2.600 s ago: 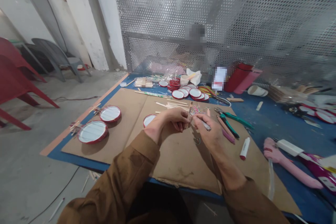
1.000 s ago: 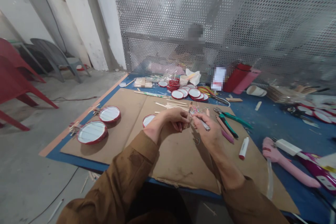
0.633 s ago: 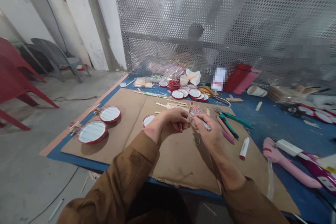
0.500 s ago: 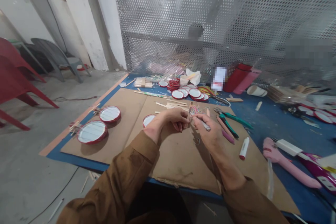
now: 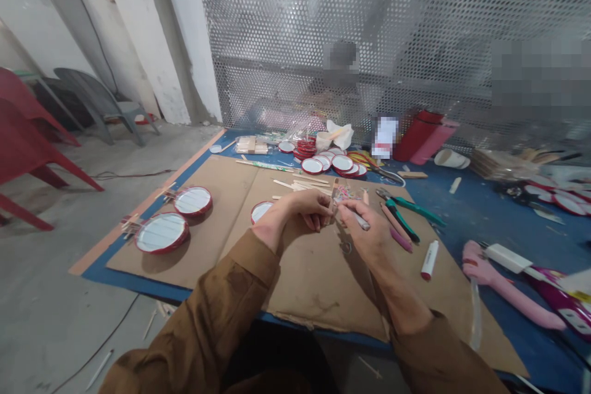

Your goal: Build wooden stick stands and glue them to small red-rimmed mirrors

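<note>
No clear shift: left hand (image 5: 317, 210) pinches a slim stick (image 5: 335, 184), right hand (image 5: 364, 228) grips a pen-like tool (image 5: 360, 220) (close work, this). Both remain held.

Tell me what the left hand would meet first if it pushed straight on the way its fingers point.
Most likely the right hand, whose fingertips lie just past those of the left hand; whether they already touch is unclear.
</note>
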Available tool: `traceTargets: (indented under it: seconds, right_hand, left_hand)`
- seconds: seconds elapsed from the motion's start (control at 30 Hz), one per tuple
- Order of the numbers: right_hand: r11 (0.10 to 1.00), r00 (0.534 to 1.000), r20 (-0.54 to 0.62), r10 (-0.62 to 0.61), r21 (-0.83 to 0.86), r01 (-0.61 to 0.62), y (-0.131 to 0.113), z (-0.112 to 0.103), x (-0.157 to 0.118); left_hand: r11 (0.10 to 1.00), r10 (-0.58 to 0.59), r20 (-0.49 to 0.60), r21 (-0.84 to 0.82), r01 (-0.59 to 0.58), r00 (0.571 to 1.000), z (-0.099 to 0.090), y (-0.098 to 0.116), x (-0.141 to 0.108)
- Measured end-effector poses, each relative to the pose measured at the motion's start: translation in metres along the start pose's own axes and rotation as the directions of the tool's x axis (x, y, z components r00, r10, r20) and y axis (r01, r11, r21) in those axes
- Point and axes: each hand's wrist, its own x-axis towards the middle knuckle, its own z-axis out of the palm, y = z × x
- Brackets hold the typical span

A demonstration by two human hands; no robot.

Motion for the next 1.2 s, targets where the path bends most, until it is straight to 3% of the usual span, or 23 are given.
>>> traceTargets:
  seconds: [0.8,1.2]
  right_hand:
    - [1.000,0.999,-0.049,0.005,-0.022,-0.006,-0.0014,-0.0013,0.0005]
    - [1.000,1.000,-0.013,0.004,0.007,-0.003,0.0010,-0.0010,0.0009]
  left_hand:
    - [1.000,0.008,0.011,0.008,-0.008,1.000,-0.0020,-0.0046,0.0033]
    - [1.000,-0.007,0.009,0.021,0.007,1.000,-0.0021,-0.0037,0.0043]
